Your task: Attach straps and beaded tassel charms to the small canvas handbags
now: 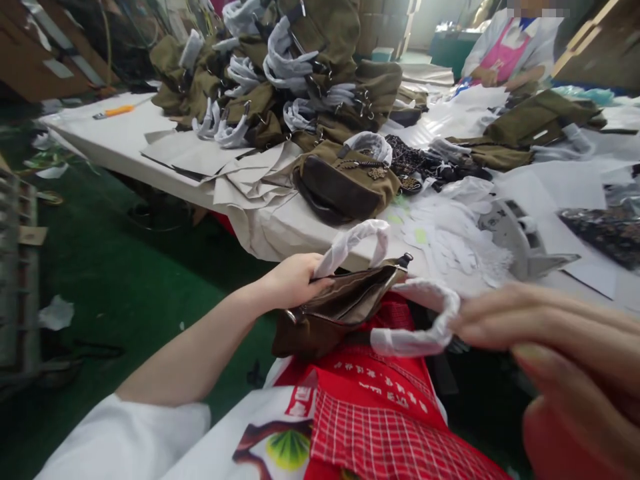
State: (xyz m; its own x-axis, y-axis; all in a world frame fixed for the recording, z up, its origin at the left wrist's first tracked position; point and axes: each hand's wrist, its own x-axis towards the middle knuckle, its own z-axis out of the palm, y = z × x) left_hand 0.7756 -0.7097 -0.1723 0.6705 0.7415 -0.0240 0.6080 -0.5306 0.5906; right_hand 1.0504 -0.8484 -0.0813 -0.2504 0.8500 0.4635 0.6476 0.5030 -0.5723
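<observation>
A brown-green handbag (pixel 307 335) rests at my lap, its zipped top gaping and the lining showing. My left hand (pixel 295 283) is closed on the bag's far left rim, by the base of a handle (pixel 345 245) wrapped in white film. The near handle (pixel 443 313), wrapped the same way, arches out to the right. My right hand (pixel 565 347) is close to the camera and slightly blurred. Its fingers are stretched out, with nothing seen in them, and the fingertips appear beside the near handle; whether they touch it I cannot tell.
Ahead is a worktable (pixel 265 233) with a heap of similar bags (pixel 250 87). One bag (pixel 345 183) with a chain charm sits near its edge. An orange cutter (pixel 114 112) lies at the left, a tape dispenser (pixel 520 240) at the right. Another person (pixel 515 50) stands across the table.
</observation>
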